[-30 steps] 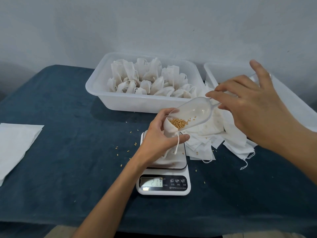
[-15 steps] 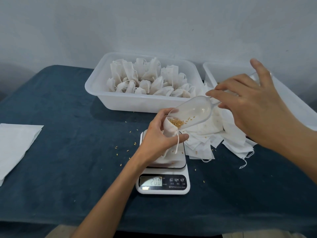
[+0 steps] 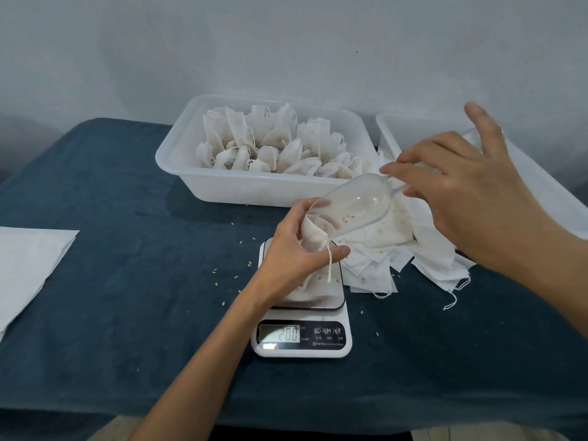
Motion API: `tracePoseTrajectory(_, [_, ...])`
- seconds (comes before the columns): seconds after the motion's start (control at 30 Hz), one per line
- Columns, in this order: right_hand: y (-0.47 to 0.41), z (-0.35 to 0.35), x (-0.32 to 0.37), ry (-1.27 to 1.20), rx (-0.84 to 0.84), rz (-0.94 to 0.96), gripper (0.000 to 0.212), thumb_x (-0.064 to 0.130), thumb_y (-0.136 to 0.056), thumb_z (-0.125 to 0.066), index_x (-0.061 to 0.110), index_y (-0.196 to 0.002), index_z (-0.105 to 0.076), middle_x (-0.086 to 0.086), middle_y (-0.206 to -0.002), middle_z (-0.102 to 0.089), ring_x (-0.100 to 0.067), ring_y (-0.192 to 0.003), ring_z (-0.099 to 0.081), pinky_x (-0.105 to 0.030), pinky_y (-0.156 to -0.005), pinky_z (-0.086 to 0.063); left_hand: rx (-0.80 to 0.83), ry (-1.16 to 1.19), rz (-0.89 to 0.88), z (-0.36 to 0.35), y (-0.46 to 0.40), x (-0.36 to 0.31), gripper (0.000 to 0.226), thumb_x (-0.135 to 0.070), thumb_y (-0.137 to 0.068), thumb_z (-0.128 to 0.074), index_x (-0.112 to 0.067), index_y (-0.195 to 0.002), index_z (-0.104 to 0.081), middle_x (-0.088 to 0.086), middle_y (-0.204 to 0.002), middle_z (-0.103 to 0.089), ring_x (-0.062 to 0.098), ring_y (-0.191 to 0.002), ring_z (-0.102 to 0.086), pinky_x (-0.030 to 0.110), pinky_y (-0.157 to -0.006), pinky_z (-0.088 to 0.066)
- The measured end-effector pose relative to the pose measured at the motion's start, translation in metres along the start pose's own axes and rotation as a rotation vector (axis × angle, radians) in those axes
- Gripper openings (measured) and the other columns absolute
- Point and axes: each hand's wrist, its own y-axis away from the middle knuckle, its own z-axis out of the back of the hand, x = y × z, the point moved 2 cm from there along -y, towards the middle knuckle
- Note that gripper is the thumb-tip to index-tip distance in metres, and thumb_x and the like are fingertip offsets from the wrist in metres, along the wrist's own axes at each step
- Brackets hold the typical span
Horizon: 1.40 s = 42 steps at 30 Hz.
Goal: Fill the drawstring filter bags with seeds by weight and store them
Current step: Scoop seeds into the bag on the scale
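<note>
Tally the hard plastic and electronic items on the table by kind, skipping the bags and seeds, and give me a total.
Clear plastic scoop: 1
Digital scale: 1
White plastic tubs: 2, one holding filled bags and one at the right edge
Total: 4

Dark blue tablecloth (image 3: 111,313), folded white sheet (image 3: 28,265) at its left edge, pale wall (image 3: 286,43) behind
</note>
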Motion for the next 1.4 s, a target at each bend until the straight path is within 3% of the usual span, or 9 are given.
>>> tracePoseTrajectory(0.4, [0.000, 0.003, 0.001, -0.017, -0.077, 0.015, 0.054, -0.015, -0.072, -0.076, 0.013, -0.118, -0.071, -0.007, -0.109, -0.067, -0.032, -0.101, -0.059, -0.069, -0.115, -0.020, 0.006, 0.047, 0.008, 0.001, 0.000, 0.000, 0.065, -0.016, -0.077, -0.088, -0.030, -0.132, -0.057, -0.008, -0.104, -0.073, 0.014, -0.091, -0.069, 0.027, -0.085, -0.056])
tracePoseTrajectory(0.53, [0.001, 0.004, 0.000, -0.046, -0.116, -0.001, 0.042, -0.010, -0.079, -0.075, 0.012, -0.115, -0.073, -0.007, -0.108, -0.068, -0.034, -0.100, -0.061, -0.068, -0.114, -0.021, -0.002, 0.017, 0.008, 0.002, 0.000, 0.000, 0.064, -0.020, -0.076, -0.089, -0.034, -0.131, -0.057, -0.008, -0.107, -0.073, 0.014, -0.088, -0.071, 0.021, -0.083, -0.052])
tracePoseTrajectory(0.67, [0.003, 0.005, -0.002, -0.097, -0.111, -0.066, 0.031, -0.002, -0.086, -0.074, 0.010, -0.114, -0.073, -0.009, -0.107, -0.069, -0.037, -0.101, -0.063, -0.066, -0.116, -0.021, -0.033, -0.030, 0.007, 0.003, 0.001, -0.003, 0.063, -0.020, -0.075, -0.089, -0.034, -0.129, -0.059, -0.023, -0.109, -0.069, 0.001, -0.090, -0.068, 0.011, -0.082, -0.049])
tracePoseTrajectory(0.8, [0.010, -0.001, -0.013, -0.218, -0.064, -0.178, 0.025, 0.006, -0.092, -0.064, 0.012, -0.115, -0.071, -0.006, -0.107, -0.069, -0.035, -0.101, -0.060, -0.056, -0.117, -0.023, -0.022, 0.016, 0.045, 0.003, 0.002, 0.001, 0.062, -0.019, -0.078, -0.086, -0.033, -0.131, -0.056, -0.004, -0.107, -0.074, 0.016, -0.094, -0.073, 0.022, -0.084, -0.054])
tracePoseTrajectory(0.93, [0.024, -0.029, -0.044, -0.444, 0.025, -0.474, 0.027, 0.011, -0.094, -0.066, 0.015, -0.121, -0.066, -0.002, -0.114, -0.067, -0.030, -0.107, -0.060, -0.046, -0.095, -0.046, 0.016, -0.043, 0.027, 0.001, 0.004, 0.004, 0.045, -0.011, -0.095, -0.067, -0.035, -0.132, -0.054, -0.005, -0.104, -0.074, 0.017, -0.097, -0.070, 0.034, -0.083, -0.055])
tracePoseTrajectory(1.0, [0.035, -0.053, -0.070, -0.520, 0.062, -0.692, 0.029, 0.019, -0.095, -0.068, 0.015, -0.123, -0.065, -0.002, -0.117, -0.068, -0.023, -0.110, -0.061, -0.034, -0.092, -0.044, 0.017, -0.035, 0.008, 0.001, 0.003, 0.004, 0.033, -0.011, -0.104, -0.051, -0.029, -0.131, -0.056, -0.002, -0.102, -0.074, 0.019, -0.095, -0.070, 0.044, -0.087, -0.054])
tracePoseTrajectory(1.13, [0.061, -0.106, -0.124, -0.491, 0.138, -1.074, 0.023, 0.020, -0.093, -0.070, 0.011, -0.114, -0.067, -0.005, -0.107, -0.068, -0.024, -0.100, -0.062, -0.031, -0.085, -0.041, -0.008, -0.030, -0.036, 0.001, 0.000, 0.004, 0.025, -0.021, -0.109, -0.044, -0.022, -0.129, -0.059, 0.004, -0.102, -0.075, 0.022, -0.089, -0.071, 0.040, -0.085, -0.055])
tracePoseTrajectory(1.23, [0.074, -0.141, -0.149, -0.339, 0.371, -1.156, 0.014, 0.011, -0.092, -0.068, 0.008, -0.081, -0.059, -0.005, -0.079, -0.060, -0.025, -0.073, -0.056, -0.034, -0.067, -0.043, -0.008, -0.025, -0.032, -0.002, -0.001, 0.006, 0.026, -0.024, -0.107, -0.044, -0.025, -0.127, -0.061, 0.006, -0.102, -0.075, 0.023, -0.088, -0.071, 0.031, -0.080, -0.057])
tracePoseTrajectory(1.4, [0.081, -0.170, -0.144, -0.300, 0.760, -1.133, 0.004, 0.008, -0.092, -0.061, 0.006, -0.090, -0.059, -0.005, -0.085, -0.060, -0.020, -0.072, -0.054, -0.035, -0.070, -0.046, -0.018, -0.030, -0.033, -0.006, -0.001, 0.006, 0.028, -0.030, -0.102, -0.047, -0.029, -0.125, -0.063, 0.006, -0.101, -0.076, 0.024, -0.086, -0.071, 0.024, -0.077, -0.057])
